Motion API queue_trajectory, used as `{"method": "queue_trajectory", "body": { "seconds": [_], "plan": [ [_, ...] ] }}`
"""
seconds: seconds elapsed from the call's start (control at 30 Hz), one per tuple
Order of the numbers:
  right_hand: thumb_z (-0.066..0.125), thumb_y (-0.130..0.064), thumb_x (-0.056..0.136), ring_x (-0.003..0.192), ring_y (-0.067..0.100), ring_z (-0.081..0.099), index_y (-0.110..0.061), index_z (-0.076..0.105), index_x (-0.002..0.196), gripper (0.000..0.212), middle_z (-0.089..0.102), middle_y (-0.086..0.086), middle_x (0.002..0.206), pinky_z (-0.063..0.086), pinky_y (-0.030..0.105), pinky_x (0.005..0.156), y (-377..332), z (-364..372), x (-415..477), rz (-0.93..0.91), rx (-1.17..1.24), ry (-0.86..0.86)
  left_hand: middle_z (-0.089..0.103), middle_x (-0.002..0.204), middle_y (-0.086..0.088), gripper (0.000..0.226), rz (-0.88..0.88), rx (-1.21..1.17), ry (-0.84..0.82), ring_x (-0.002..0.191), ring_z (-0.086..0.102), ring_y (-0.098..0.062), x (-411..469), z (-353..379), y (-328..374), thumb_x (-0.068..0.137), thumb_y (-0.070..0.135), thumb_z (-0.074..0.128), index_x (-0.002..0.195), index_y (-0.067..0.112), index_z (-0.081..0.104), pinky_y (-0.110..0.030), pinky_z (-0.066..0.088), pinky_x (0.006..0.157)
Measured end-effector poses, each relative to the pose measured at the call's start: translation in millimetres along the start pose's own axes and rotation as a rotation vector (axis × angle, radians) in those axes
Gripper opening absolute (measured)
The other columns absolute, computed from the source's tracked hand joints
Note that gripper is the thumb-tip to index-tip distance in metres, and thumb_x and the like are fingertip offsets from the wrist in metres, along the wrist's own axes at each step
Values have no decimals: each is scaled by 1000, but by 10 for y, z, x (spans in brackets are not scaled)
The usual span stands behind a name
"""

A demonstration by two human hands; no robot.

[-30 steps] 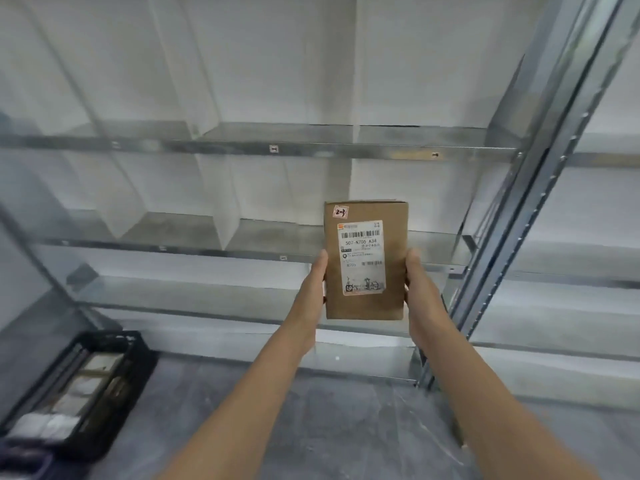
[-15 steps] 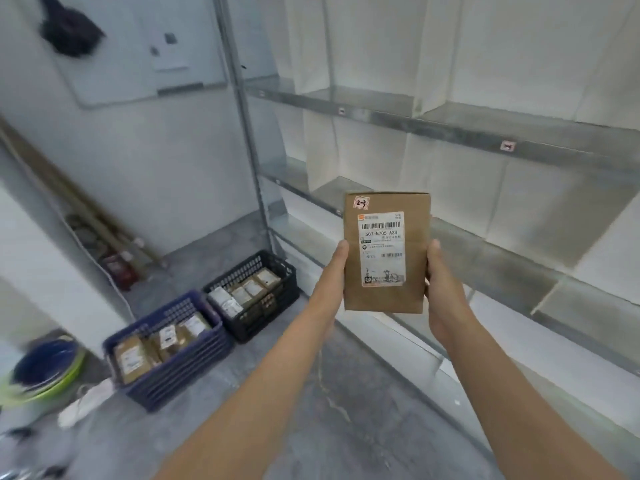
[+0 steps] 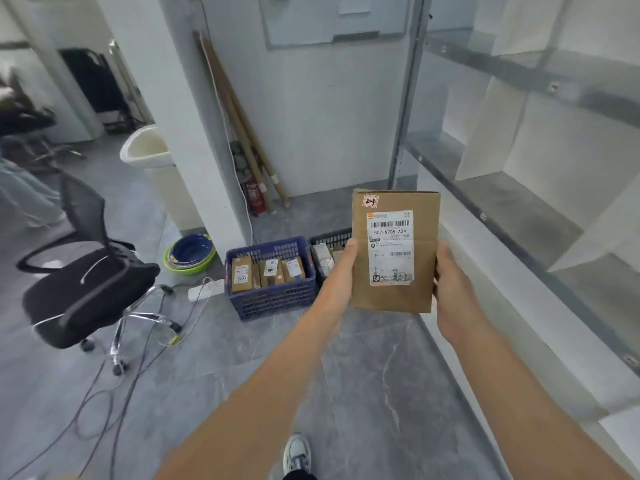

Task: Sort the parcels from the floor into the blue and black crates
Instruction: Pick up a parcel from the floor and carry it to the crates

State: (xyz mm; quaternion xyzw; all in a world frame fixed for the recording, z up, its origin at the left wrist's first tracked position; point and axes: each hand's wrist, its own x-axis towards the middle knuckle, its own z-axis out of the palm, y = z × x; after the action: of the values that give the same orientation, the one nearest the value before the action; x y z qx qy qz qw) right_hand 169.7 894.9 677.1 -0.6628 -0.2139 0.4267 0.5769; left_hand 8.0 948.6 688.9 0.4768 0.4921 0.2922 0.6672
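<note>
Standing on a grey marbled floor, with metal shelving running along the right side and a white wall closing off the far end. Holding a brown parcel upright in the air at middle right, well above the floor and nearer the camera than both crates, its front turned this way and showing a white shipping label reading 507-N705 A34 plus a small sticker at the top left corner. Clamping the left grip on the parcel's left edge, thumb lying along the front, remaining fingers hidden behind the cardboard. Clamping the right grip on the parcel's right edge lower down, thumb at the front, fingers wrapping out of sight behind. Looking beyond at a blue crate sitting on the floor near the foot of the wall, carrying stored parcels standing on edge. Seeing a black crate just beside it on the right, mostly hidden behind the left forearm and the held parcel, carrying labelled packets; touching or apart, impossible to tell. Noticing stacked basins left of the blue crate, blue inside green, and a white power strip lying near the crate's left wall with cables trailing over the floor. Catching a black office chair at the far left, a red fire extinguisher and wooden poles leaning in the corner, a cream bin behind the pillar, one white shoe at the bottom edge.
</note>
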Motion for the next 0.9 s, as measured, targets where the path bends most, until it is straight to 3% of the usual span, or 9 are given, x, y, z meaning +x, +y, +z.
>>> {"method": "queue_trajectory", "body": {
  "seconds": [0.1, 0.2, 0.33, 0.47, 0.57, 0.63, 0.73, 0.83, 0.9],
  "plan": [
    [33, -67, 106, 123, 7, 62, -34, 67, 136, 56, 72, -13, 129, 42, 39, 114, 80, 434, 303, 45, -13, -81, 69, 90, 27, 36, -37, -47, 79, 94, 64, 0, 326, -382, -47, 104, 63, 35, 116, 44, 63, -23, 51, 83],
    [36, -70, 104, 130, 13, 59, -37, 66, 137, 56, 69, -10, 136, 40, 44, 117, 172, 942, 685, 78, -42, -140, 70, 102, 23, 44, -36, -90, 143, 112, 64, -9, 762, -805, -71, 104, 62, 37, 130, 38, 63, -36, 49, 104],
    [42, -67, 104, 132, 15, 57, -32, 61, 145, 57, 66, -8, 141, 40, 42, 117, 263, 1667, 1220, 134, -64, -150, 74, 87, 29, 34, -77, -101, 167, 95, 67, 4, 1355, -1414, -38, 106, 57, 35, 114, 44, 66, -23, 55, 84],
    [46, -73, 98, 140, 17, 51, -33, 52, 153, 68, 59, -9, 150, 35, 48, 122, 371, 2331, 1714, 203, -100, -143, 75, 95, 28, 31, -116, -124, 191, 103, 67, 0, 1883, -1990, -16, 106, 57, 37, 108, 47, 67, -35, 52, 100],
    [49, -69, 100, 140, 17, 51, -31, 52, 153, 66, 58, -9, 151, 36, 49, 123, 451, 2742, 1977, 246, -98, -137, 75, 86, 29, 29, -110, -93, 210, 99, 66, 1, 2234, -2370, 14, 108, 50, 37, 103, 43, 65, -34, 52, 96],
    [48, -66, 102, 141, 18, 50, -31, 50, 155, 64, 56, -8, 153, 35, 50, 123, 469, 2994, 2126, 268, -117, -145, 75, 99, 22, 30, -139, -73, 202, 108, 66, -7, 2465, -2595, -18, 106, 53, 39, 112, 38, 65, -39, 49, 103],
    [44, -64, 105, 146, 21, 46, -31, 45, 158, 63, 52, -4, 157, 32, 52, 125, 513, 3332, 2374, 308, -151, -169, 71, 123, 12, 51, -209, -70, 215, 119, 63, -13, 2810, -2895, -65, 96, 66, 43, 134, 34, 57, -49, 45, 111],
    [41, -64, 106, 143, 19, 48, -29, 49, 155, 61, 53, -5, 156, 34, 49, 123, 553, 3644, 2693, 336, -199, -195, 68, 128, 9, 52, -272, -99, 250, 122, 60, -17, 3130, -3102, -71, 99, 63, 42, 140, 33, 52, -51, 44, 112],
    [40, -59, 108, 132, 16, 54, -28, 56, 148, 53, 59, -7, 147, 40, 42, 114, 578, 3836, 2929, 354, -201, -220, 68, 123, 8, 47, -294, -114, 274, 118, 62, -16, 3373, -3229, -77, 103, 56, 41, 139, 30, 52, -50, 46, 110]
  ]
}}
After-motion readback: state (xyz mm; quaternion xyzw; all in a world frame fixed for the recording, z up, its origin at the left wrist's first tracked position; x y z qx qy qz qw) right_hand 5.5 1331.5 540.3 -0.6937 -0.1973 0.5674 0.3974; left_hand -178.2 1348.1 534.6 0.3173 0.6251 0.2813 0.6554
